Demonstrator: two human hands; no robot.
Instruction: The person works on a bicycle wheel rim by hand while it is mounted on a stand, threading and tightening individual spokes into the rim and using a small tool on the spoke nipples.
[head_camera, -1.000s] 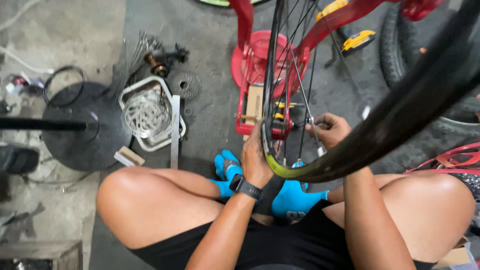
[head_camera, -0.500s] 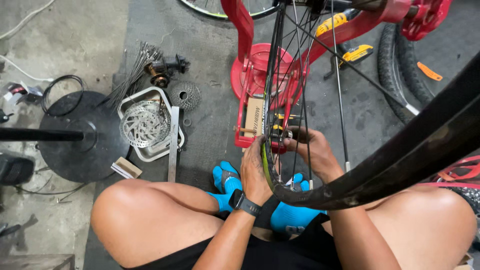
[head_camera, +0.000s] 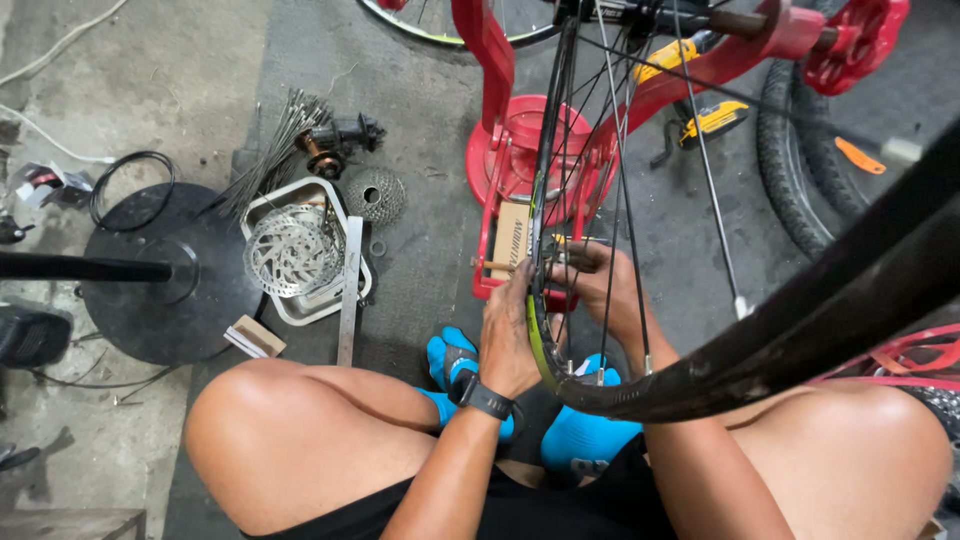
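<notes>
A black bicycle wheel rim (head_camera: 760, 360) with thin steel spokes (head_camera: 625, 200) stands in a red truing stand (head_camera: 500, 150) in front of me. My left hand (head_camera: 510, 335), with a black watch at the wrist, grips the outside of the rim at its lowest part. My right hand (head_camera: 605, 290) reaches in between the spokes. Its fingers are pinched on a spoke end right at the rim, close to my left hand. I sit cross-legged on the floor in blue socks (head_camera: 585, 435), directly under the wheel.
To my left are a metal tray (head_camera: 262, 200) holding a disc rotor (head_camera: 295, 250), a steel ruler (head_camera: 349, 290), a cassette (head_camera: 376, 195), a hub (head_camera: 335, 145) with loose spokes, and a round black stand base (head_camera: 150, 270). A yellow drill (head_camera: 700, 115) and a tyre (head_camera: 790, 170) lie at the right.
My right hand has moved left, from a spoke further out to the rim next to my left hand. My left hand stays on the rim. My view has shifted slightly.
</notes>
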